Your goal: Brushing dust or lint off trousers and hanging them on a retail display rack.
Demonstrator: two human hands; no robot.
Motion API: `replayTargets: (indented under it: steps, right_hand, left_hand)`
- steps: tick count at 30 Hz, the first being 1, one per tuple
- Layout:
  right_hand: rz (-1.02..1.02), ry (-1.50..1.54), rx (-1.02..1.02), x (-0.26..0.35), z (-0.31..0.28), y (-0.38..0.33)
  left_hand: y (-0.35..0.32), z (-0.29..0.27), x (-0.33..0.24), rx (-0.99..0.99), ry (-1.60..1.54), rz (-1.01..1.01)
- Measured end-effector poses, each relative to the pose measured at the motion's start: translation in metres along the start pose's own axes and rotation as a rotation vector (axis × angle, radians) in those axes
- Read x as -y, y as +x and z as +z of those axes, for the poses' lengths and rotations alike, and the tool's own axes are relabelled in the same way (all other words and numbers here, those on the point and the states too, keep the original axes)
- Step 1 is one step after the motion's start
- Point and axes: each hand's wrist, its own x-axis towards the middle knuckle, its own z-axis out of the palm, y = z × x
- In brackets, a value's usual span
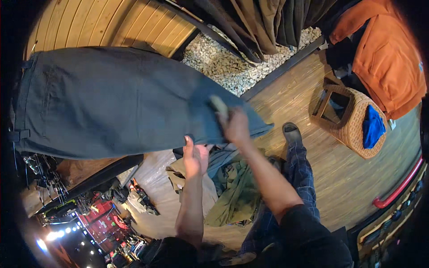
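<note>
A pair of dark blue-grey trousers [103, 98] stretches across the left and middle, its waistband at the far left and its narrow end toward the middle right. At the near edge of the cloth, my left hand [195, 156] has its thumb against the fabric and its fingers partly beneath, closed on that edge. Over the narrower part, my right hand [237, 127] is smeared by motion. It grips a pale, rounded, oblong thing [219, 105] whose kind I cannot make out. What supports the trousers is hidden under them.
Rumpled olive and camouflage clothes [239, 192] lie below my hands. Dark garments [268, 22] hang over white pebbles [214, 58]. To the right stands a woven stool [353, 120] with a blue cloth [373, 127], beside an orange garment [386, 62]. My sandalled foot [292, 133] is on the wooden floor.
</note>
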Motion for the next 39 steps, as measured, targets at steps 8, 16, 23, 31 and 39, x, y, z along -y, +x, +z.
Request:
replayTargets:
  steps: [8, 16, 23, 31, 39]
  right_hand:
    - [-0.161, 0.118, -0.339, 0.015, 0.015, -0.057]
    - [-0.073, 0.260, -0.276, 0.027, 0.005, -0.089]
    - [-0.128, 0.166, -0.356, 0.008, -0.015, -0.106]
    - [0.288, -0.296, -0.175, -0.144, -0.077, -0.139]
    - [0.246, 0.096, -0.605, -0.165, -0.292, -0.177]
  left_hand:
    - [0.025, -0.021, 0.021, -0.045, 0.133, 0.134]
    - [0.006, -0.022, 0.056, -0.146, 0.215, 0.045]
    - [-0.012, -0.014, 0.076, -0.169, 0.118, 0.053]
    - [-0.063, -0.008, 0.070, -0.047, 0.079, -0.054]
    - [-0.086, 0.038, 0.067, -0.204, 0.206, 0.066]
